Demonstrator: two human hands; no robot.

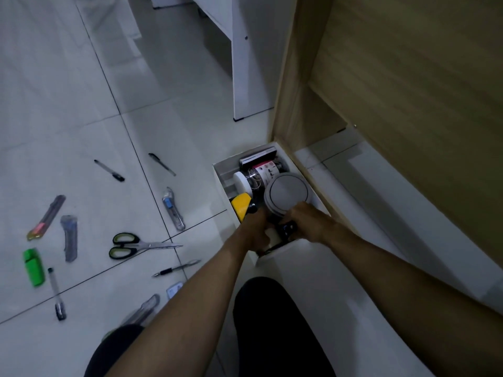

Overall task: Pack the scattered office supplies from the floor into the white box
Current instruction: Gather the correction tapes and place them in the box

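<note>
Tiled floor (81, 91): both hands, left (255, 229) and right (307, 221), are gripping a black item (288, 230) inside the box (221, 172), beside its grey lid (285, 193).

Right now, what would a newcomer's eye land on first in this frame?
Both hands, the left hand and right hand, are down in the near end of the crowded white box beside the wooden cabinet. To the left, supplies still litter the tiled floor: green-handled scissors, a bright green highlighter and several pens.
</note>
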